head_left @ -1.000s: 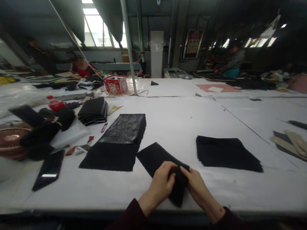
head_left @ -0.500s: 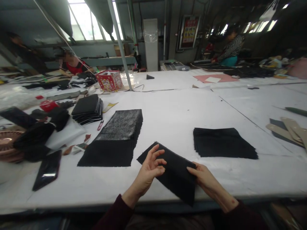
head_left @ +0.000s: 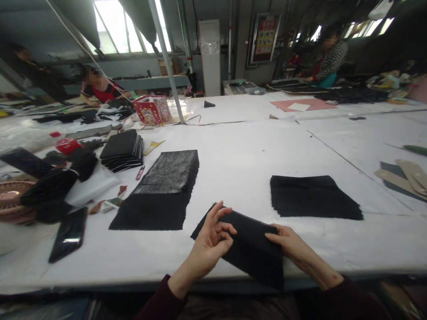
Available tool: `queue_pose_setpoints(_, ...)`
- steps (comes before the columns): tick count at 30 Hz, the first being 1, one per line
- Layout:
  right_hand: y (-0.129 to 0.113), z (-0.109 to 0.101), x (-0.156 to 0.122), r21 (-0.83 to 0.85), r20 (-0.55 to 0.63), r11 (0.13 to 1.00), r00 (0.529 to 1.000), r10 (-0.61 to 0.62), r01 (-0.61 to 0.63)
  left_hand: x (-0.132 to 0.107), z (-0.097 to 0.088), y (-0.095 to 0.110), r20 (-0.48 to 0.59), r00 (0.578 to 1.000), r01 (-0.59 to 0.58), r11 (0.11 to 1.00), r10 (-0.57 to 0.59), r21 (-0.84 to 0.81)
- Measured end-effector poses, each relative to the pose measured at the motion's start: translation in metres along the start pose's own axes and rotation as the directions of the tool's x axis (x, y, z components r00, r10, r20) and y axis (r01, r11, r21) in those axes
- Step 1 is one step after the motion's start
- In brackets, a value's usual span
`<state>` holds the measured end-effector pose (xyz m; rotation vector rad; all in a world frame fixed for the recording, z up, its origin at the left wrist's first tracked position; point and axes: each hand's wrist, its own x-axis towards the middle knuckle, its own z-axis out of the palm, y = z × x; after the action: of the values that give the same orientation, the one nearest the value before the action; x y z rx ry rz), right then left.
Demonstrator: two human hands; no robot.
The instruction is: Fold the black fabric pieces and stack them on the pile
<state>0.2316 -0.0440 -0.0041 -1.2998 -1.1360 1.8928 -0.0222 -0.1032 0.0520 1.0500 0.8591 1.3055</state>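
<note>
A black cloth panel (head_left: 253, 242) is held slanted over the table's front edge. My right hand (head_left: 289, 242) grips its right upper corner, thumb on top and fingers behind. In front of the panel's left part is my left hand (head_left: 215, 238), thumb and forefinger pinched together and the other fingers raised. Whatever it pinches, if anything, is too small or hidden to make out. To the left lies a stack of black cloth pieces (head_left: 150, 211), its far half showing a speckled grey face. Another black cloth stack (head_left: 313, 198) lies to the right.
A phone (head_left: 69, 235), small pink-handled snips (head_left: 140, 172) and a folded black stack (head_left: 120, 149) lie on the left. Beige pattern pieces (head_left: 408, 178) are at the far right. A slanted pole (head_left: 168, 62) rises beside a red box (head_left: 151, 110). Other people work farther back.
Both hands and the cloth panel have shifted slightly to the right. My left fingers sit a little more in front of the panel. The stacks look unchanged.
</note>
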Motion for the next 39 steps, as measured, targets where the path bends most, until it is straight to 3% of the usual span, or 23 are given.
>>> queue_pose_setpoints(7,-0.001,-0.007,0.005,-0.348,-0.138,0.937,0.990,-0.026,-0.024,-0.005,0.003,-0.002,0.055,0.997,-0.063,0.989,0.057,0.130)
queue_pose_setpoints(24,0.002,-0.010,0.007,-0.390,-0.127,0.921,0.991,-0.040,-0.014,-0.007,0.007,-0.012,0.034,0.996,-0.088,0.979,0.083,0.182)
queue_pose_setpoints(28,0.004,-0.011,0.008,-0.397,-0.110,0.917,0.994,-0.016,-0.029,-0.005,0.008,-0.013,0.019,0.997,-0.071,0.996,0.070,0.052)
queue_pose_setpoints(34,0.006,-0.012,0.009,-0.436,-0.133,0.900,0.990,-0.047,-0.016,-0.002,0.005,-0.006,-0.055,0.991,0.105,0.955,-0.125,-0.277)
queue_pose_setpoints(39,0.004,-0.011,0.009,-0.442,-0.150,0.897,0.987,-0.059,-0.014,-0.004,0.005,0.000,-0.051,0.976,0.176,0.902,-0.212,-0.395)
